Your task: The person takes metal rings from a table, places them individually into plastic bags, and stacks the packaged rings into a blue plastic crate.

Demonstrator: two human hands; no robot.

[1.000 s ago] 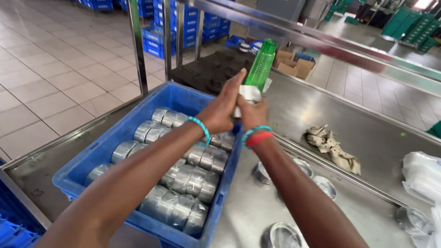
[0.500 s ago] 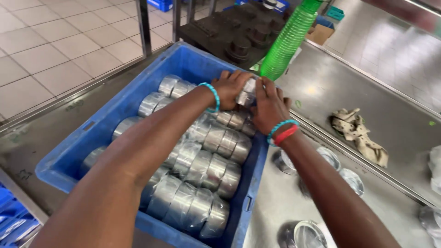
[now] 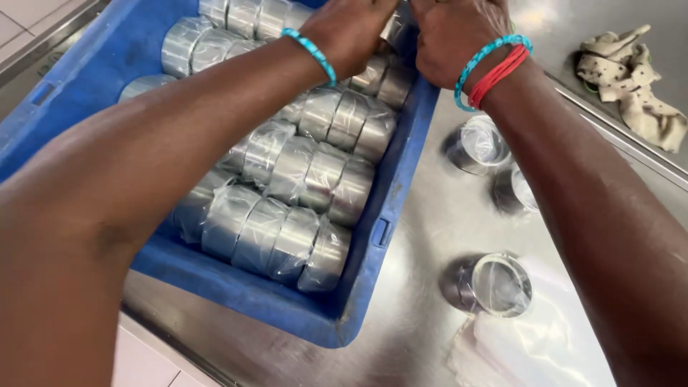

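Note:
My left hand (image 3: 351,32) and my right hand (image 3: 459,39) meet over the far right corner of a blue plastic crate (image 3: 287,308). Both are closed around a shiny plastic-wrapped pack (image 3: 396,29), which shows only as a sliver between them; the rest is hidden or out of frame. The crate is filled with several rows of round metal cups (image 3: 315,179) sealed in clear film and lying on their sides. My left wrist has a turquoise band, my right a turquoise and a red one.
The crate rests on a steel table (image 3: 423,236). Three loose film-covered metal cups (image 3: 479,143) (image 3: 516,190) (image 3: 494,283) stand to its right. A crumpled cloth (image 3: 631,86) lies at the far right, and clear plastic film (image 3: 516,351) near the front.
Both hands have come down from above the table to the crate's far corner. The green sleeve they held upright has left the view, and the camera has tilted down.

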